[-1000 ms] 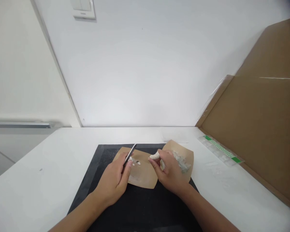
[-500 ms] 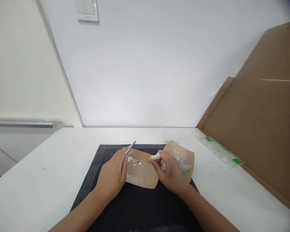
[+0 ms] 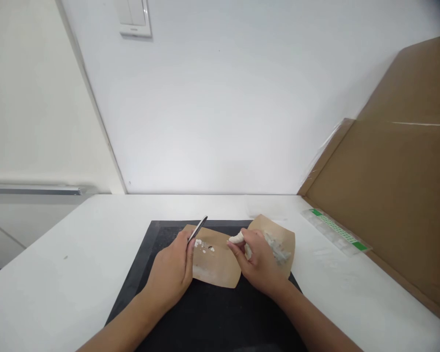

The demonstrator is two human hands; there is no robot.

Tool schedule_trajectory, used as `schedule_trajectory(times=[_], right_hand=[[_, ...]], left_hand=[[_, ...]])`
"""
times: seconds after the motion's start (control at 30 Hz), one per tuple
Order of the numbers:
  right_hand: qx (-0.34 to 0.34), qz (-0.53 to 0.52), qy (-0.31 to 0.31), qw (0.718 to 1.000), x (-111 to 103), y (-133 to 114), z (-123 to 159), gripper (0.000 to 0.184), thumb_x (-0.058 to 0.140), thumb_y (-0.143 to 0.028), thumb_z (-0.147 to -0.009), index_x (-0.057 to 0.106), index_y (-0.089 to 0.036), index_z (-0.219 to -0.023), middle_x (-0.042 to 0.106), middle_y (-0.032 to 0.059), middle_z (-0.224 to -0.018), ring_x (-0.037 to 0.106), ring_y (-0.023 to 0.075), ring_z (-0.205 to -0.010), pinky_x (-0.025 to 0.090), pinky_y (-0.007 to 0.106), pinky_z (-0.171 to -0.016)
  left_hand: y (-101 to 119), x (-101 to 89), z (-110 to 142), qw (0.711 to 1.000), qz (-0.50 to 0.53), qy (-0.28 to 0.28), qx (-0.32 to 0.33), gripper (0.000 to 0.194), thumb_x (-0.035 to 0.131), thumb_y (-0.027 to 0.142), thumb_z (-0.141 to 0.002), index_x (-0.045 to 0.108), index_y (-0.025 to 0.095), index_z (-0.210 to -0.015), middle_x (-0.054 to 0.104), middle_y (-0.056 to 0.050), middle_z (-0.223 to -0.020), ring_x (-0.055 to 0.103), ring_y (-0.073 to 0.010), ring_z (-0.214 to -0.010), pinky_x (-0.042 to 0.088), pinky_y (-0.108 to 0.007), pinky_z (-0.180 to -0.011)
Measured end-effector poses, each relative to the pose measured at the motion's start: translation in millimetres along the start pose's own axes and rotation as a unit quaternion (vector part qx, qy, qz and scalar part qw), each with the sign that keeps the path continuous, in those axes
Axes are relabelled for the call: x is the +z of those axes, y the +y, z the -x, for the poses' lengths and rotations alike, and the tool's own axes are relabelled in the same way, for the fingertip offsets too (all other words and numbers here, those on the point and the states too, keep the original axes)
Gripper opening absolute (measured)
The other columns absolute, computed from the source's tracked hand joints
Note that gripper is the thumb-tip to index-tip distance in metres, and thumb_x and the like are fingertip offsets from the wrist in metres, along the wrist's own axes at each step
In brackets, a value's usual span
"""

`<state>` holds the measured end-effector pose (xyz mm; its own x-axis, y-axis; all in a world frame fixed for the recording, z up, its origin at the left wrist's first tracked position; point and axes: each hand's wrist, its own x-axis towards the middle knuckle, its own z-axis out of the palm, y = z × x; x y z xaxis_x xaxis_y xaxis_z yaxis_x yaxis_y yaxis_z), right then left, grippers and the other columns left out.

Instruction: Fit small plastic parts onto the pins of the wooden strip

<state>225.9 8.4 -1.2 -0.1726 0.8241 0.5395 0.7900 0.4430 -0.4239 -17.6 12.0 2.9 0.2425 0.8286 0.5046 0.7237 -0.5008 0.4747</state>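
In the head view my left hand (image 3: 170, 269) is closed on a thin flat object (image 3: 197, 230) with a white edge and a dark face, seen nearly edge-on; its kind I cannot make out. My right hand (image 3: 258, 259) pinches a small white wad (image 3: 236, 238), perhaps cloth or cotton, above a brown paper sheet (image 3: 220, 271). Several white flakes (image 3: 198, 242) and a whitish smear lie on that sheet, between my hands. A second brown sheet (image 3: 258, 222) with a grey-white smear (image 3: 276, 248) sits partly behind my right hand.
Both sheets lie on a black mat (image 3: 212, 322) on a white table (image 3: 58, 283). At the right a cardboard panel (image 3: 399, 195) stands upright, with a clear plastic strip with green print (image 3: 339, 230) by its foot. A white wall (image 3: 220, 112) closes the back.
The flat object in my left hand has tilted, showing more of its dark face. That hand has shifted slightly left and down. My right hand with the white wad has barely moved.
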Motion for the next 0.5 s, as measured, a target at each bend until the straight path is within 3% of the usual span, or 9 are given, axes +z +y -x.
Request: schedule_trajectory(times=[0.3, 0.5], right_hand=[[-0.015, 0.002, 0.015, 1.0, 0.2, -1.2, 1.3, 0.034, 0.059, -0.036, -0.103, 0.04, -0.025, -0.077, 0.059, -0.0014, -0.067, 0.055, 0.0203, -0.067, 0.041, 0.037, -0.073], [-0.018, -0.013, 0.035, 0.999, -1.3, -0.1, 2.6, 0.031, 0.061, -0.033, -0.101, 0.043, -0.024, -0.077, 0.06, 0.0002, -0.07, 0.057, 0.0216, -0.073, 0.04, 0.036, -0.071]], left_hand=[[-1.1, 1.0, 1.6, 0.999, 0.022, 0.0, 0.037, 0.024, 0.033, 0.031, -0.109, 0.055, 0.022, -0.108, 0.073, -0.006, -0.094, 0.076, -0.0248, -0.079, 0.056, -0.034, -0.066], [-2.0, -0.7, 4.4, 0.999, 0.033, -0.016, 0.014, 0.025, 0.032, 0.034, -0.11, 0.054, 0.023, -0.105, 0.073, -0.005, -0.088, 0.075, -0.0246, -0.077, 0.053, -0.033, -0.065]])
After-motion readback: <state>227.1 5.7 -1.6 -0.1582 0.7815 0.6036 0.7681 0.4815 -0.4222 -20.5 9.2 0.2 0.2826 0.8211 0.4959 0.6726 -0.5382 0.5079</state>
